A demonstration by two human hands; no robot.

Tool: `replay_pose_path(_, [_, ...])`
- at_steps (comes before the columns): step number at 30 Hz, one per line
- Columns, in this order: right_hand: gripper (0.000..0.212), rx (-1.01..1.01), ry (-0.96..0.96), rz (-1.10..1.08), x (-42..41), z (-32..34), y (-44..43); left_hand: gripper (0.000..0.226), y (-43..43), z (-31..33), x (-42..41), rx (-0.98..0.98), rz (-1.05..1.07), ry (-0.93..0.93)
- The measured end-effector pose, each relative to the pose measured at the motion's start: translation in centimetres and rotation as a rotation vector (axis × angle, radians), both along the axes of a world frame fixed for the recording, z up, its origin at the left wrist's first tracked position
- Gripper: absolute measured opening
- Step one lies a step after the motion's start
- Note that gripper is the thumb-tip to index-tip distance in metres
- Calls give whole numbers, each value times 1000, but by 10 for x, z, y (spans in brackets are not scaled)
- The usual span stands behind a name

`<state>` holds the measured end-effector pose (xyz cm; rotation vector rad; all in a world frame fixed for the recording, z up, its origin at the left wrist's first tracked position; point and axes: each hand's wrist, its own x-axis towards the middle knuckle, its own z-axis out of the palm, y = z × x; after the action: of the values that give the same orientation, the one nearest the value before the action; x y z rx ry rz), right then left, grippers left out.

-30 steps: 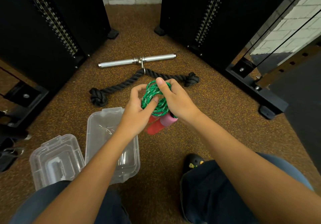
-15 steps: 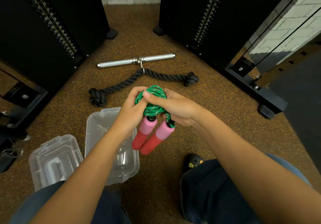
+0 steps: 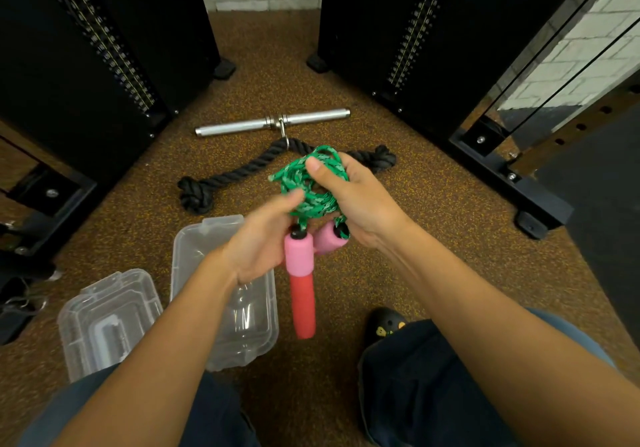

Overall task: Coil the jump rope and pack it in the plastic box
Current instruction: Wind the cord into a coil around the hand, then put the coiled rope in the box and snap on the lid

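Observation:
The jump rope [image 3: 304, 186] is a green braided cord wound into a tight bundle, with two pink and red foam handles. My right hand [image 3: 356, 200] grips the bundle from the right, thumb on top. My left hand [image 3: 263, 238] holds it from the left, at the top of the handles. One handle [image 3: 301, 290] hangs straight down; the other [image 3: 329, 240] is tucked under my right palm. The clear plastic box [image 3: 194, 249] sits open on the floor just below and left of my hands, partly hidden by my left forearm.
The box's clear lid [image 3: 104, 322] lies on the floor to the left. A black knotted rope attachment [image 3: 221, 183] and a chrome bar [image 3: 273, 122] lie beyond my hands. Black weight-stack machines stand on both sides. My knees and a shoe [image 3: 386, 325] are at the bottom.
The bundle has turned in my hands so the handles swung out from under it. One handle now hangs straight down; my left hand shifted lower onto the handle tops.

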<state>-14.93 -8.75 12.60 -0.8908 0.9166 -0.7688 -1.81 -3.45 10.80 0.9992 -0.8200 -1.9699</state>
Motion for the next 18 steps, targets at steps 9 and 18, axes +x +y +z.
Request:
replay_pose_path(9, [10, -45, -77, -91, -7, 9, -13, 60, 7, -24, -1, -126, -204, -449])
replay_pose_path(18, [8, -222, 41, -106, -7, 3, -20, 57, 14, -33, 1, 68, -130, -438])
